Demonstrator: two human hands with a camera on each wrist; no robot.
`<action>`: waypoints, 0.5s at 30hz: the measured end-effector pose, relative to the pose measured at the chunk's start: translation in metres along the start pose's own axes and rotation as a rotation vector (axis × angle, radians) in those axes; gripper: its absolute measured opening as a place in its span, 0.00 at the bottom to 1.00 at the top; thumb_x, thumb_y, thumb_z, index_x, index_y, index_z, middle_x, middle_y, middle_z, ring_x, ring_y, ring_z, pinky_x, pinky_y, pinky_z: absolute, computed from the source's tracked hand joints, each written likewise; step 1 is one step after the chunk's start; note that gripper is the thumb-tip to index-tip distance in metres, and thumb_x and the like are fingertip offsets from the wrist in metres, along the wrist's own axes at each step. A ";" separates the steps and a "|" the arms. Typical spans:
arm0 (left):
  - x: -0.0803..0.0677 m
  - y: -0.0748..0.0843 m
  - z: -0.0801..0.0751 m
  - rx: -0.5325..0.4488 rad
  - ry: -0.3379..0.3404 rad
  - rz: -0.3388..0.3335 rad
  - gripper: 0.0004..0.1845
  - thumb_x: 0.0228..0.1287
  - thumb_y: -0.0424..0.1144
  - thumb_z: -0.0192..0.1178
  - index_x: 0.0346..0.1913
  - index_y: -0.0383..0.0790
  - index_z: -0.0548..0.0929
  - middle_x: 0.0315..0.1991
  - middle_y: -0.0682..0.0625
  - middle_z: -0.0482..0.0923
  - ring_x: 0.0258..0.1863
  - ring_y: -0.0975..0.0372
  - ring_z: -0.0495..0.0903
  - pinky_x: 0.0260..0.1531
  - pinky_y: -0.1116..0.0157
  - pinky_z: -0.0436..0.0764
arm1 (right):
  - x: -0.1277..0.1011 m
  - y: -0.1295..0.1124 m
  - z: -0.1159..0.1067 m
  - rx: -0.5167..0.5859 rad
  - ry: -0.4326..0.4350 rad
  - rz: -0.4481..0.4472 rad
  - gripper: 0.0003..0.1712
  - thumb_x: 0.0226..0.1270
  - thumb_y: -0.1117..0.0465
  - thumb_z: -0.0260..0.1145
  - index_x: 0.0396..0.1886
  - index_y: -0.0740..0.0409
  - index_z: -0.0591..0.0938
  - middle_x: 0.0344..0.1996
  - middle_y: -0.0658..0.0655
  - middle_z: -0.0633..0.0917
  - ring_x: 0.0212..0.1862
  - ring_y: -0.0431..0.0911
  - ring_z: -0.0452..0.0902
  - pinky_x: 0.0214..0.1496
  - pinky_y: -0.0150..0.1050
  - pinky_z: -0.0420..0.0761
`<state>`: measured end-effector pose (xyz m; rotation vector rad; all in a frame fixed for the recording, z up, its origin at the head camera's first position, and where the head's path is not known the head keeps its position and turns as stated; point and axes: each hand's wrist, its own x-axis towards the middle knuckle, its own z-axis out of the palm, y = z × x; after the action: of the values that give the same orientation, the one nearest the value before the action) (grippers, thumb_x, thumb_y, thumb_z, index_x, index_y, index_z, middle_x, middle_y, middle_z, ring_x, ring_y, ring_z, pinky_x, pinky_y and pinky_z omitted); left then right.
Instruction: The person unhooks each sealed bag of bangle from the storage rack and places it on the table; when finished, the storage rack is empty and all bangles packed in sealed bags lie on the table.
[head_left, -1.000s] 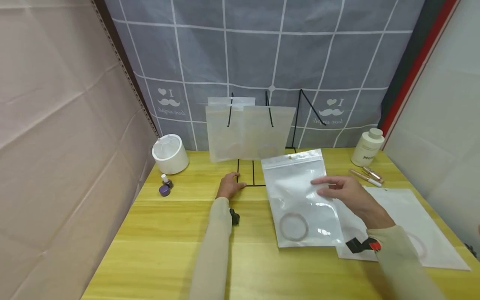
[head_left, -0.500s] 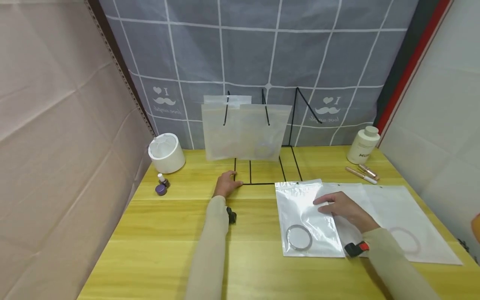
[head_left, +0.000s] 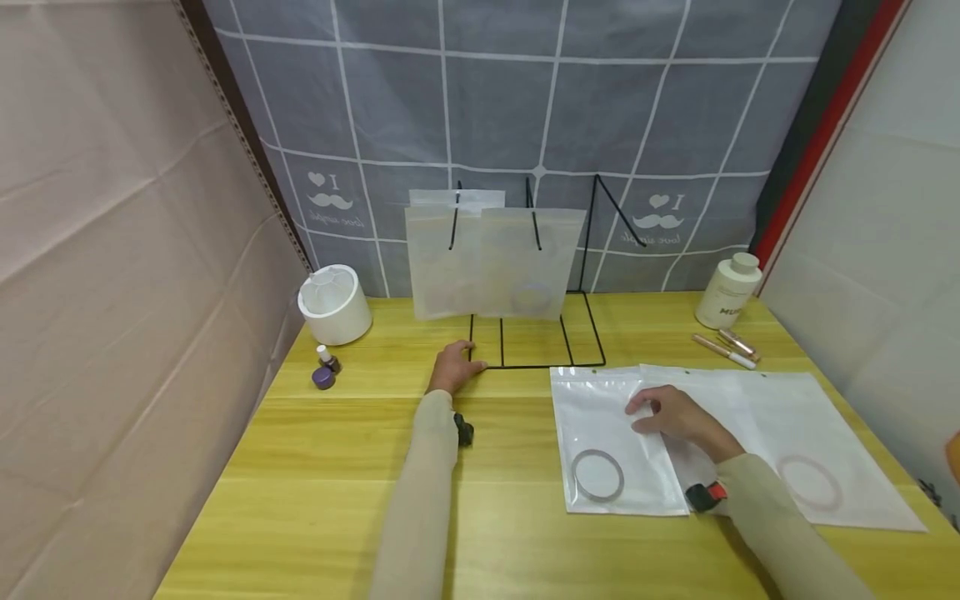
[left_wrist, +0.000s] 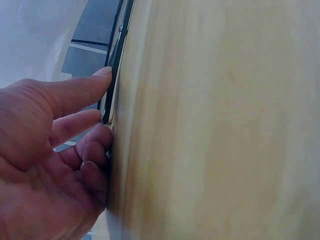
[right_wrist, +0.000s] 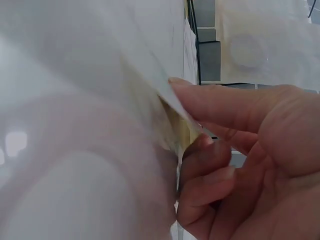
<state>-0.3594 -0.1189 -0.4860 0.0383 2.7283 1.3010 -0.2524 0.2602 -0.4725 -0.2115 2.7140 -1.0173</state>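
Observation:
My left hand (head_left: 452, 367) is at the front left corner of a black wire display rack (head_left: 525, 367). In the left wrist view its thumb and forefinger hold the rack's bottom bar (left_wrist: 121, 37). My right hand (head_left: 678, 417) pinches the right edge of a white zip-top bag (head_left: 592, 400) lying near the table's front. A ring shape (head_left: 597, 475) shows through this bag's lower part. Close up in the right wrist view, the thumb presses on the bag (right_wrist: 75, 65), with the other fingers curled beneath its edge. Two pale bags, a left one (head_left: 442, 275) and a right one (head_left: 532, 258), hang from the rack's hooks.
More white bags (head_left: 780, 408) lie overlapping to the right, one with a ring inside. Behind them stand a white bottle (head_left: 727, 292) and two slim cosmetic tubes (head_left: 723, 350). At the left are a white round container (head_left: 335, 307), a small bottle (head_left: 328, 358) and a purple cap (head_left: 323, 378).
The zip-top bag was raised and tilted in front of the rack; my right hand has lowered it flat onto the table. My left hand has stayed at the rack's corner.

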 end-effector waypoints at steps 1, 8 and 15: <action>0.000 0.000 0.000 0.001 0.000 0.003 0.28 0.68 0.40 0.67 0.68 0.37 0.76 0.70 0.39 0.72 0.69 0.44 0.70 0.66 0.47 0.72 | 0.000 0.000 0.000 0.001 -0.002 0.010 0.11 0.57 0.64 0.76 0.40 0.59 0.87 0.27 0.53 0.75 0.33 0.46 0.65 0.35 0.39 0.65; 0.001 -0.001 0.000 -0.001 0.001 0.015 0.29 0.68 0.40 0.67 0.69 0.37 0.76 0.69 0.39 0.72 0.69 0.44 0.70 0.66 0.47 0.72 | -0.001 0.002 -0.003 0.029 -0.030 0.038 0.11 0.60 0.63 0.75 0.41 0.60 0.85 0.24 0.53 0.71 0.31 0.47 0.64 0.33 0.39 0.64; -0.001 -0.002 0.001 -0.020 0.004 0.002 0.29 0.67 0.40 0.68 0.69 0.37 0.76 0.70 0.40 0.71 0.70 0.44 0.68 0.67 0.46 0.71 | -0.001 0.002 -0.004 0.043 -0.052 0.029 0.09 0.63 0.63 0.73 0.41 0.61 0.86 0.25 0.53 0.74 0.32 0.46 0.64 0.33 0.38 0.65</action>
<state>-0.3585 -0.1189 -0.4880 0.0373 2.7190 1.3300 -0.2527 0.2643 -0.4702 -0.1883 2.6382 -1.0467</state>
